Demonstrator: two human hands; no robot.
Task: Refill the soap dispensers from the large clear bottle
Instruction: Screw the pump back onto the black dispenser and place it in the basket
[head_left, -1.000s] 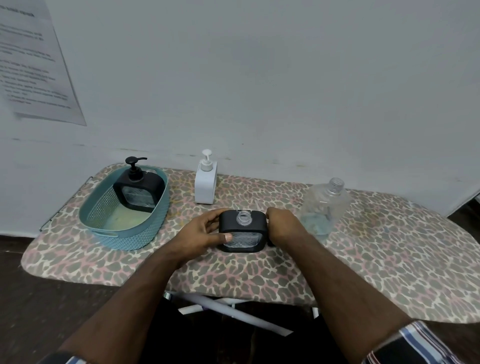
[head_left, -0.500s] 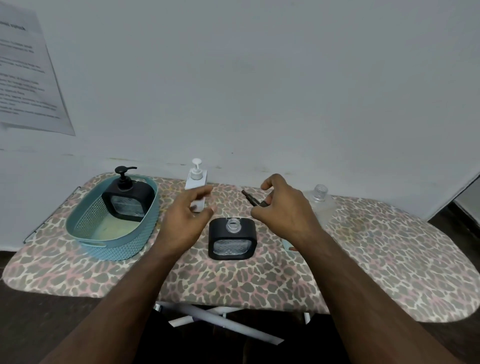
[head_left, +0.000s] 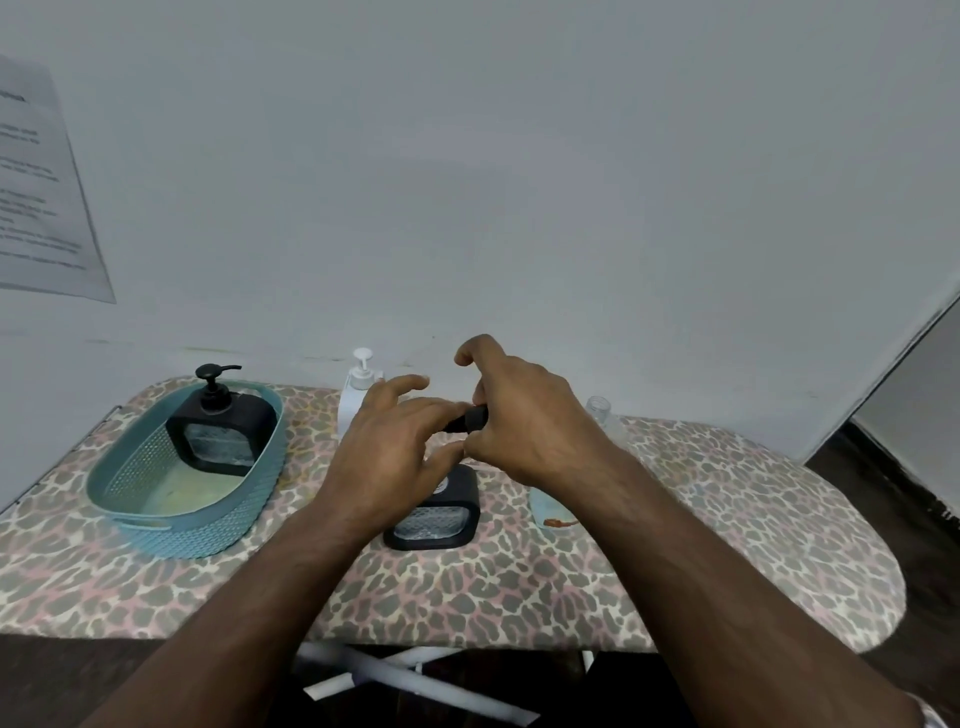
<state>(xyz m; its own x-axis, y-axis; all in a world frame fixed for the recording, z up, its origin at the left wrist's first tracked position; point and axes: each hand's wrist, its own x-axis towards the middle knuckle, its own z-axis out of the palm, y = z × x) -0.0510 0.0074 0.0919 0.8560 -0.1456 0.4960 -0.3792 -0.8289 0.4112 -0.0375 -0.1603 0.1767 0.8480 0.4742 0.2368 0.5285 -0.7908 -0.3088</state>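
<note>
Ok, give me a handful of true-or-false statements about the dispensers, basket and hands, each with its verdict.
1. A black dispenser with its pump on stands in the teal basket. True.
2. The white dispenser lies on its side. False: it stands upright by the wall.
3. The right hand holds a small black part. True.
4. The black dispenser in front is in the basket too. False: it sits on the leopard-print board.
5. The left hand grips the clear bottle. False: the bottle stands untouched behind the right hand.

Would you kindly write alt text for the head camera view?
Both hands, left hand and right hand, hold a small black pump part above an open black dispenser on a leopard-print board; a teal basket holds a second black dispenser.
</note>
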